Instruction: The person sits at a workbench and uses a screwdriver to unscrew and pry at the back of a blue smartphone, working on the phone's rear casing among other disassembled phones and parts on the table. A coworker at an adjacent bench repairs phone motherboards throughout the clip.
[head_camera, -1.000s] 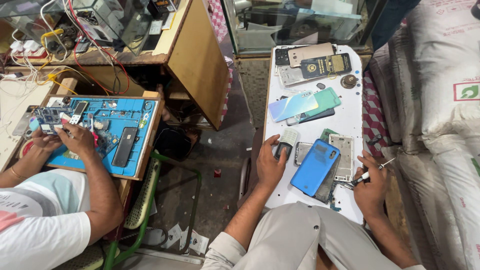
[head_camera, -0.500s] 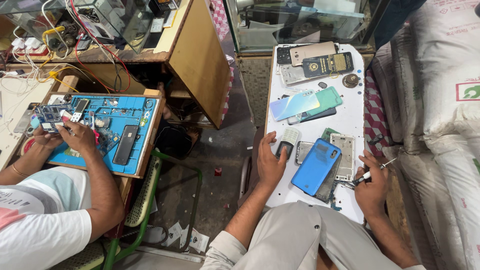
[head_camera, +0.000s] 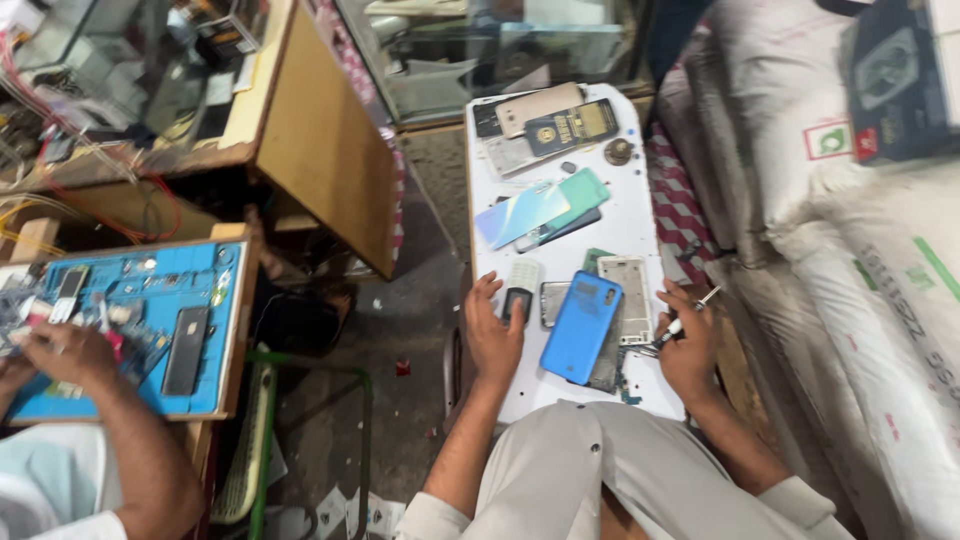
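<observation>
At the far left a co-worker's hand (head_camera: 62, 352) rests on a blue repair mat (head_camera: 205, 290), where a dark phone (head_camera: 186, 350) lies flat among small parts. A wooden cabinet (head_camera: 320, 160) stands between that mat and my white table (head_camera: 640, 215).

My left hand (head_camera: 495, 335) lies on the table's near left edge, fingers curled loosely around a small dark keypad phone (head_camera: 516, 303); this grip is closed on it only lightly, the thumb at the table's rim. Just beyond it lies a pale keypad panel (head_camera: 522, 275). Next to the right sits a grey phone body (head_camera: 553, 303), partly covered by a blue back cover (head_camera: 581, 327) lying tilted near the middle of the table, between my two hands. Under the cover's right edge a dark circuit board (head_camera: 606, 365) shows, and beside it stands an opened silver phone frame (head_camera: 627, 312).

Farther up the table lie a light blue phone back (head_camera: 520, 215) overlapped by a green one (head_camera: 577, 192), then a gold phone (head_camera: 540, 108) and a black phone (head_camera: 572, 127).

My right hand (head_camera: 688, 345) is at the table's right edge, its grip closed on a thin screwdriver (head_camera: 676, 326); I think the tip points toward the frame, though it is too small to be sure. White sacks (head_camera: 860, 260) are piled at the far right.
</observation>
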